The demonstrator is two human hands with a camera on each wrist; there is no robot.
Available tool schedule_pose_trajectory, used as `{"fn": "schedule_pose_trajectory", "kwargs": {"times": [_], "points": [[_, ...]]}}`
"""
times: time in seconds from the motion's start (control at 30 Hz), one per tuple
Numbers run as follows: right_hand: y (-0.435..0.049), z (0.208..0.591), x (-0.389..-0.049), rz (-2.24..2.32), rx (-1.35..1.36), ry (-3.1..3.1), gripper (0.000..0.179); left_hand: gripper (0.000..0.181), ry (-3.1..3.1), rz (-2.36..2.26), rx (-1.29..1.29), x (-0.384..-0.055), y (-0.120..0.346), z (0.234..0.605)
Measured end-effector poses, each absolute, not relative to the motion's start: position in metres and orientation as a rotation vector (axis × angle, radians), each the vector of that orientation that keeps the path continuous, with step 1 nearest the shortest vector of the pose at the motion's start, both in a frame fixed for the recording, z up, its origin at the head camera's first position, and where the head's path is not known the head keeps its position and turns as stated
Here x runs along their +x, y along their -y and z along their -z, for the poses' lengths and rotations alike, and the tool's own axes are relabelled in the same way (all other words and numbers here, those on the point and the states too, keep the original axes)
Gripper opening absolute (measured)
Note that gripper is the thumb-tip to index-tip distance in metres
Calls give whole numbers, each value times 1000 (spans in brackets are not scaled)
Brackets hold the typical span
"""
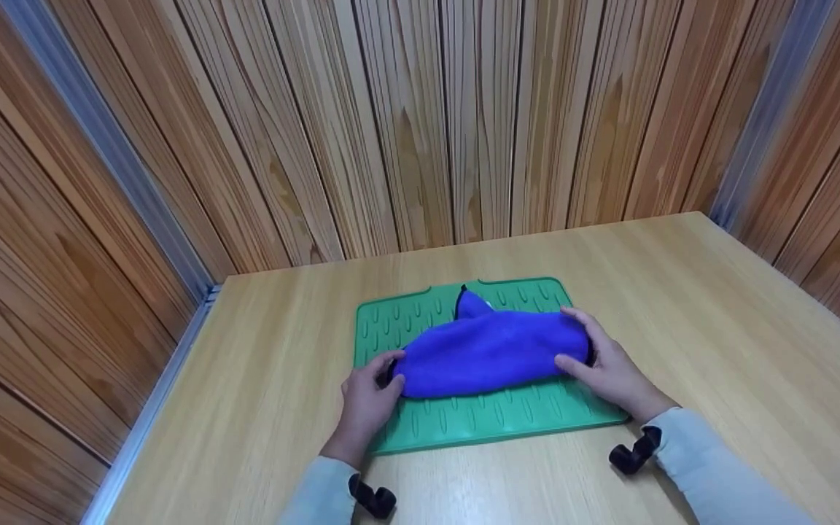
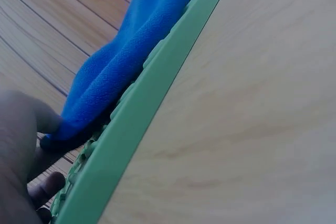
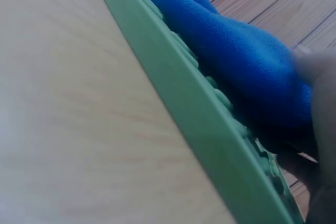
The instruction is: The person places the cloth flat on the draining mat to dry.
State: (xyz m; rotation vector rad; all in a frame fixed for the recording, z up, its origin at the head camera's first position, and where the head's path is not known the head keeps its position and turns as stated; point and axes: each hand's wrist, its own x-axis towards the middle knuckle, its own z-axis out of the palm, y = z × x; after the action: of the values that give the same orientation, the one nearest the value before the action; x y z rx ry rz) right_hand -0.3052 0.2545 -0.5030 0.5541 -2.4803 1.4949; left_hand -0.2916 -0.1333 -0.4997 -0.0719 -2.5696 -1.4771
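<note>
I have the blue fabric piece [image 1: 493, 354] by both ends over the green mat [image 1: 464, 429], which lies on the wooden table [image 1: 245, 408], so the step in hand, as I judge it, is handling this soft piece and getting its lie right. My left hand [image 1: 370, 401] pinches the left end, thumb and fingers closed on the black trim [image 2: 68, 142] there; my right hand [image 1: 613, 372] grips the other end, thumb on the near side and fingers around toward the far edge. The next move, I would say, calls for both hands working evenly, with a light pinch at each end, since cloth this limp could bunch or twist if one side pulls harder. The long axis runs crosswise in front of me, from hand to hand, roughly along the mat's near edge, with the right end a little farther from me than the left. Behind the middle, a pointed flap [image 1: 472, 305] sticks out toward the plank wall [image 1: 420, 131], dark-edged, its tip facing away from me. The right wrist view is dim and blurred around my fingers, so I cannot tell whether that end rests on the ridges or hangs just above them.
</note>
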Motion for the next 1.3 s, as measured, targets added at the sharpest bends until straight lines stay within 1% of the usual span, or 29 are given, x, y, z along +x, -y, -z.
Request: {"fn": "schedule_pose_trajectory", "kwargs": {"times": [0.1,0.17,0.33,0.4,0.47,0.57,0.73,0.9,1.0,1.07,1.13,1.2,1.3], "points": [[-255,503,-305,-1466,614,2556,90,33,2610,1441,-69,-292,133,500],[-256,503,-305,-1445,641,2589,98,32,2612,1444,-72,-292,133,500],[-256,502,-305,-1406,649,2647,106,24,2552,1502,-121,-292,135,501],[-257,502,-305,-1364,645,2651,107,22,2512,1537,-141,-293,136,501],[-256,502,-305,-1313,638,2633,103,20,2468,1565,-144,-293,136,501],[-257,503,-306,-1325,596,2535,92,17,2409,1602,-82,-293,137,501],[-258,503,-308,-1562,516,2339,74,12,2377,1585,39,-291,137,498],[-259,503,-308,-1593,516,2308,67,10,2400,1602,24,-291,136,498],[-258,504,-308,-1583,539,2317,65,13,2448,1584,-42,-292,136,499],[-258,505,-308,-1590,581,2342,65,18,2499,1557,-95,-292,135,500],[-257,505,-308,-1618,637,2372,70,23,2550,1524,-147,-291,136,501],[-257,505,-307,-1647,691,2407,78,27,2581,1507,-188,-291,136,501],[-257,503,-305,-1681,747,2460,96,25,2581,1498,-243,-292,136,501]]}}
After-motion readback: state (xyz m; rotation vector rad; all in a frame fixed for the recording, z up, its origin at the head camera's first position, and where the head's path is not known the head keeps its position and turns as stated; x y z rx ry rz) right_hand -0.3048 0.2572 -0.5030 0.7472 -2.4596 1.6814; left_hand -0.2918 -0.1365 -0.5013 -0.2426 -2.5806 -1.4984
